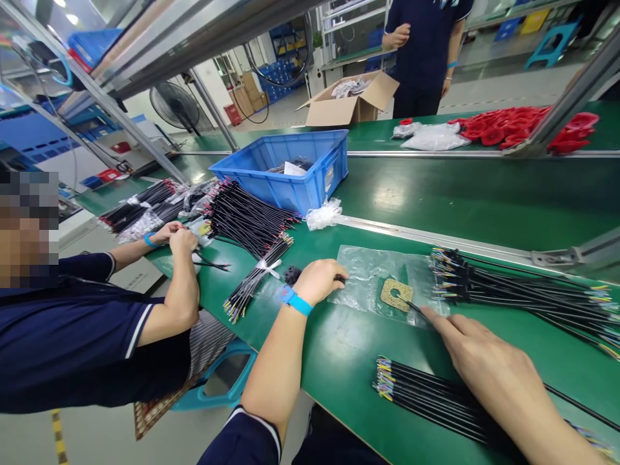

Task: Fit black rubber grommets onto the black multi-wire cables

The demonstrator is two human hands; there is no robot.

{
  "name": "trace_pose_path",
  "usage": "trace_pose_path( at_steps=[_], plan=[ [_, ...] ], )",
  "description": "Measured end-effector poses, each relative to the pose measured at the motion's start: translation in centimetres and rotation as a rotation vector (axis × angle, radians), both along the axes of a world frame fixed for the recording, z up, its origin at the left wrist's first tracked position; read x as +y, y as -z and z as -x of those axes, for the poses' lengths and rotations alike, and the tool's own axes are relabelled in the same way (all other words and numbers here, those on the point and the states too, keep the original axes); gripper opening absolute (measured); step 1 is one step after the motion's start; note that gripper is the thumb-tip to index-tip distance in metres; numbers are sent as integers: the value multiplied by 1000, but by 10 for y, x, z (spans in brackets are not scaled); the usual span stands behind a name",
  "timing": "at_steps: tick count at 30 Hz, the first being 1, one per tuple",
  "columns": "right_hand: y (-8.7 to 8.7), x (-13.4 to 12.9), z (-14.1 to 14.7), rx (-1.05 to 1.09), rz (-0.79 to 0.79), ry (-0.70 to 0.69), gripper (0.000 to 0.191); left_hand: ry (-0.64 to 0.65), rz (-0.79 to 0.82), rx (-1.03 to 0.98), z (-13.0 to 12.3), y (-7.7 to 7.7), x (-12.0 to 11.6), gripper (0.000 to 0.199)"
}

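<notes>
My right hand (484,352) is closed around a thin black cable, and the cable's tip (413,305) reaches the edge of a yellowish sponge (403,289) with a hole in its middle. That sponge lies on a clear plastic bag (361,265). My left hand (317,281) rests at the bag's left edge, its fingers pinched on a small black part (341,279), mostly hidden. Just left of it is a small heap of black parts (292,275). Below my right hand lies a row of black cables (431,391) with coloured wire ends.
Another bundle of black cables (513,290) lies at the right. A blue bin (290,181) stands behind a large cable pile (247,216) and a tied bundle (259,278). To the left, a co-worker's hands (181,237) handle wires. Metal rail (436,236) crosses the bench.
</notes>
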State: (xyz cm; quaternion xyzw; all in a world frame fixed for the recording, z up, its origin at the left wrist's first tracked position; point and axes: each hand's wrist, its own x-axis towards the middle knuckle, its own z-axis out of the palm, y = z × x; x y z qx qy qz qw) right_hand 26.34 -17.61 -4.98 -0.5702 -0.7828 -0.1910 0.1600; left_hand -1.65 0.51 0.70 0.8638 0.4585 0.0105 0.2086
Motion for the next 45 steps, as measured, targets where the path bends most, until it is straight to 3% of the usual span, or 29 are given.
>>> trace_pose_path(
  at_steps=[5,8,12,15,18,22,28,37,45],
  plan=[
    [-4,0,2,-7,48,19,51,-58,-29,-56,-5,0,-3,19],
    [-10,1,3,-9,-1,-13,51,-135,21,-381,-12,-2,-9,18],
    [-25,-5,3,98,-127,-14,38,-200,389,-902,-33,5,-23,24],
    [-42,-14,5,225,-190,0,47,-189,758,-1134,-52,14,-36,40],
    [-58,-21,10,269,-209,-1,60,-181,980,-1230,-65,18,-47,52],
    [-61,-26,12,318,-189,-20,60,-199,1100,-1243,-69,18,-54,58],
    [-53,-30,7,287,-171,-26,65,-247,1154,-1241,-67,14,-54,60],
    [-67,-39,6,178,-204,-153,66,-231,1003,-1241,-69,12,-53,54],
    [-57,-35,5,284,-132,-101,62,-208,954,-1114,-63,11,-54,57]
  ],
)
